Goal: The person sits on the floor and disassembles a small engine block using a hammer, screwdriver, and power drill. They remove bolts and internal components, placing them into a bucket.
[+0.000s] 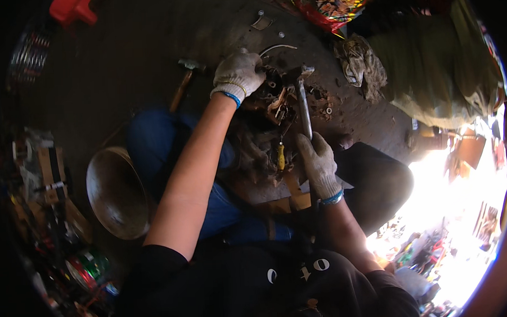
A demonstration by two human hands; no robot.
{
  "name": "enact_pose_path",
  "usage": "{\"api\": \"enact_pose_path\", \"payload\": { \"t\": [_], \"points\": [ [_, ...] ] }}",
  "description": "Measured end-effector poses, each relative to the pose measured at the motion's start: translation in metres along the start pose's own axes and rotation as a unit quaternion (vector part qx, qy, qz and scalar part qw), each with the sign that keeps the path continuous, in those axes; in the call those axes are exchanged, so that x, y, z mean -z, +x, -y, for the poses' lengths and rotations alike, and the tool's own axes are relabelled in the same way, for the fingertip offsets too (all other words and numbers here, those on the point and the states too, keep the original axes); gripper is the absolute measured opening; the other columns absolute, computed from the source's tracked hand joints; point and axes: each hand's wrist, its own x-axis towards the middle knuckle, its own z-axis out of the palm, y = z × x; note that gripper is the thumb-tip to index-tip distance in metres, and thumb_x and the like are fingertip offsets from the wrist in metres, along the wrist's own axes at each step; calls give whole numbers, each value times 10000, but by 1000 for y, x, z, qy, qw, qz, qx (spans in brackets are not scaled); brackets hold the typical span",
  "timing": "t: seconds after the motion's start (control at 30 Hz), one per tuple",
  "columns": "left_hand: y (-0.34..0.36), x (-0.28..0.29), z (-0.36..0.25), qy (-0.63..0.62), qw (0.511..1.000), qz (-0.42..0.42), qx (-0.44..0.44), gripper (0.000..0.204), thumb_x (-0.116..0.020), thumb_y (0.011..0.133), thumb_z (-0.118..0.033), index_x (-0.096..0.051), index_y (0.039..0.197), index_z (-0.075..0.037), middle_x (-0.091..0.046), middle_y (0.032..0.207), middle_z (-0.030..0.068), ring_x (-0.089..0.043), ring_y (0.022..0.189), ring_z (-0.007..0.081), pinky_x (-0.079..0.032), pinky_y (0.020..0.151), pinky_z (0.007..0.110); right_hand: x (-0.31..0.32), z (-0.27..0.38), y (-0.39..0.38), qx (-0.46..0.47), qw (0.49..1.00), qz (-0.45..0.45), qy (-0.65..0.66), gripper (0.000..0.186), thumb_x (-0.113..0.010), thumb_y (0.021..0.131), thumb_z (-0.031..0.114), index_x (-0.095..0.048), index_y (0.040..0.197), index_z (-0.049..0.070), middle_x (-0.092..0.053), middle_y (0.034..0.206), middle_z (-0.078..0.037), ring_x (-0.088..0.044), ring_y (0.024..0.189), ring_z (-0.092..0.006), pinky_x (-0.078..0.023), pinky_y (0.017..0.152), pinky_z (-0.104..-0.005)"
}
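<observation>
My left hand [240, 74], in a pale knit work glove, is closed at the far side of a dark, greasy metal part [271, 86]. What its fingers grip is hidden. My right hand [319, 163], gloved the same way, wraps round the lower end of a hammer's metal shaft. The hammer [303, 103] points away from me, its head just right of the metal part. A screwdriver [281, 156] with a yellow handle stands or lies nearer to me, below the part. Beyond my left hand is a thin curved strip [278, 47].
Another hammer [182, 89] with a wooden handle lies left of my left hand. A round metal basin [116, 194] stands by my left leg. A crumpled rag [362, 66] and olive-green cloth [437, 68] are at right; a red plastic stool [72, 11] is far left. Boxes [52, 171] and clutter line the left side.
</observation>
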Motion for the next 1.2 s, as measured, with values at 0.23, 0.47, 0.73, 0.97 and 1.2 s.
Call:
{"api": "enact_pose_path", "payload": {
  "t": [0.23, 0.47, 0.73, 0.97, 1.2],
  "points": [
    [3, 1, -8, 62, 998, -9, -16, 320, -717, 845, -387, -739, 1093, -188, -640, 1224, 83, -649, 1121, 308, -544, 930, 447, 5, -23, 2, -41, 997, 14, 61, 406, -629, 972, 410, -648, 1130, 37, -645, 793, -38, -618, 671, -121, -501, 622, -297],
    [10, 2, 4, -280, 949, -140, 34, 403, -752, 877, -364, -704, 1072, -14, -699, 996, 127, -671, 872, 231, -536, 767, 368, 11, -38, 2, -21, 999, -37, 32, 440, -620, 969, 461, -654, 1109, 45, -657, 784, -46, -620, 683, -130, -502, 645, -307],
    [-45, 23, -36, -140, 948, 36, -282, 508, -794, 795, -137, -645, 1276, -71, -644, 1275, 120, -602, 1198, 273, -474, 1040, 366, 14, -45, 7, -44, 980, -36, 192, 359, -630, 982, 379, -646, 1080, 34, -574, 694, 12, -515, 552, -76, -425, 490, -257],
    [-26, 24, 16, -278, 951, -87, -106, 478, -703, 865, -57, -607, 1333, -53, -604, 1350, 150, -568, 1269, 290, -435, 1102, 384, 25, -43, -1, -100, 953, -30, 286, 387, -632, 960, 409, -642, 1042, 31, -572, 728, 4, -515, 543, -98, -454, 489, -265],
    [-7, -20, 59, -402, 915, -13, 19, 512, -676, 948, -100, -518, 1420, 19, -604, 1361, 93, -570, 1209, 166, -417, 1063, 290, 22, -52, 4, -117, 913, 29, 389, 324, -640, 979, 354, -615, 996, 31, -522, 683, 28, -465, 507, -58, -383, 424, -241]
  ]
}}
